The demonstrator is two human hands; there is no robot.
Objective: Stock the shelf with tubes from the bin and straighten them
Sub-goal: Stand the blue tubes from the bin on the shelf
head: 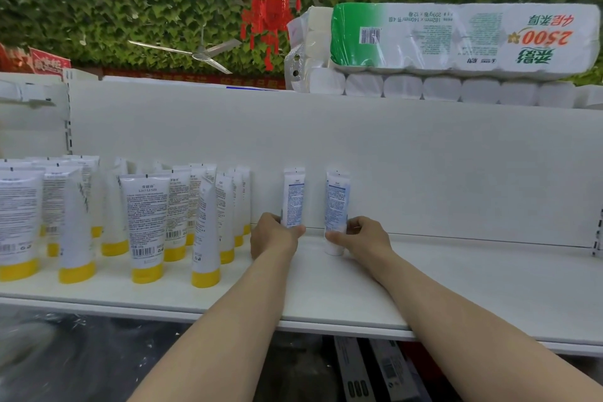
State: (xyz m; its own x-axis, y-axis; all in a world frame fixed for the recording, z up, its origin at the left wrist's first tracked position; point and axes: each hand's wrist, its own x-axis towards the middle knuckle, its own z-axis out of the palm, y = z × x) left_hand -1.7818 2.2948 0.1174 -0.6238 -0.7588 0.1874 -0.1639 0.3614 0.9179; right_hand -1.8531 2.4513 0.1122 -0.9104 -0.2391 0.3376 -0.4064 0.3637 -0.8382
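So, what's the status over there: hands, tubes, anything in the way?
Left hand grips left white tube, right hand grips right white tube. Both standing at back of shelf. Yellow-capped tubes stand further left, apart; nothing blocking.

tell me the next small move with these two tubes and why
Probably nudge the right tube leftward beside the left tube, then let go. The left hand and right hand each hold one at the shelf back, a gap between them; the yellow-capped rows stand closer.
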